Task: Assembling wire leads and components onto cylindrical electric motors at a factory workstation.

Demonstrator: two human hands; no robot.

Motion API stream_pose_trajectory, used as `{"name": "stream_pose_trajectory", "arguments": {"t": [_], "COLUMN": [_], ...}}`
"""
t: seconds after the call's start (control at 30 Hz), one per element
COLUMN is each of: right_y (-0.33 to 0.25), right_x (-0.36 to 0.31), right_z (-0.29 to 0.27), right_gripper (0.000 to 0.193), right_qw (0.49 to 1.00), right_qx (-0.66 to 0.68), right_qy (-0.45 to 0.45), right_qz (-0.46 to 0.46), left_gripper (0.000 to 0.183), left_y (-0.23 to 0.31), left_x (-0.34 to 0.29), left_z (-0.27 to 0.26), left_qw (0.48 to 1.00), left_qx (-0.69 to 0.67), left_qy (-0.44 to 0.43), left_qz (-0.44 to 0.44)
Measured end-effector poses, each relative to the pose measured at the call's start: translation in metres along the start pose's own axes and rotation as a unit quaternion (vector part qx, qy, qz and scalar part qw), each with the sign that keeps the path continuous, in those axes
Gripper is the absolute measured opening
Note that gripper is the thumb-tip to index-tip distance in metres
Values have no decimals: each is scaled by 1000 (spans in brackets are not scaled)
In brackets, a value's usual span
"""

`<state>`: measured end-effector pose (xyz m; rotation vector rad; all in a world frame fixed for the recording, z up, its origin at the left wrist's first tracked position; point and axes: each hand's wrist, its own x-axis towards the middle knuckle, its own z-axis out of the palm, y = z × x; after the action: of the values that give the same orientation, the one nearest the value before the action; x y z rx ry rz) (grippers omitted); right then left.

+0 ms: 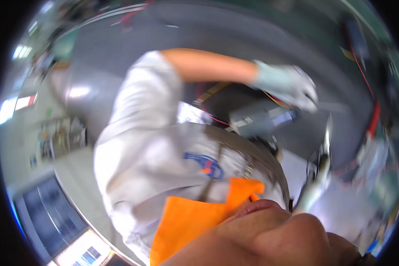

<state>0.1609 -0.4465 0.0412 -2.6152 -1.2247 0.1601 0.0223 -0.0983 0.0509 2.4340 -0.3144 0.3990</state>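
An orange cloth of soft fabric (186,221) lies low in the middle of the view, folded over itself, with one corner standing up toward the curved rim of a large shiny round metal vessel (264,155). A bare right hand (275,235) comes in from the lower right edge and rests on the cloth's right side. It is so close to the lens that it fills the corner as one blurred mass. Its fingers (257,207) lie pressed together against the fabric, but whether they pinch the cloth or only press on it cannot be told. The wrist is cut off by the lower edge, and the left hand does not show.

Above the cloth is a figure in a white short-sleeved shirt with a small blue and orange mark (142,146), smeared by motion. Whether it stands behind the vessel or is mirrored in its polished metal is hard to say. Its bare arm reaches to the right and ends in a pale grey glove (290,86) just over a grey boxy device (261,119) with thin red and yellow wires. Further out are a grey floor (235,35), a red cable (373,119) near the right rim, and a dark flat screen (53,213) at lower left, all too blurred for detail
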Motion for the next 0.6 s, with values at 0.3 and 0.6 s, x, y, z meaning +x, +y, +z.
{"name": "stream_pose_trajectory", "arguments": {"t": [0.3,0.6], "right_y": [26,-70], "right_x": [39,138], "right_z": [-13,-35], "right_gripper": [64,62], "right_qw": [862,870], "right_qx": [489,247], "right_qy": [-109,-325], "right_qz": [70,-276], "left_gripper": [30,26], "left_y": [6,-24], "left_x": [2,-21], "left_z": [-15,-32], "left_qw": [740,664], "left_qx": [-564,-645], "left_qy": [166,139], "left_qz": [-327,-351]}}
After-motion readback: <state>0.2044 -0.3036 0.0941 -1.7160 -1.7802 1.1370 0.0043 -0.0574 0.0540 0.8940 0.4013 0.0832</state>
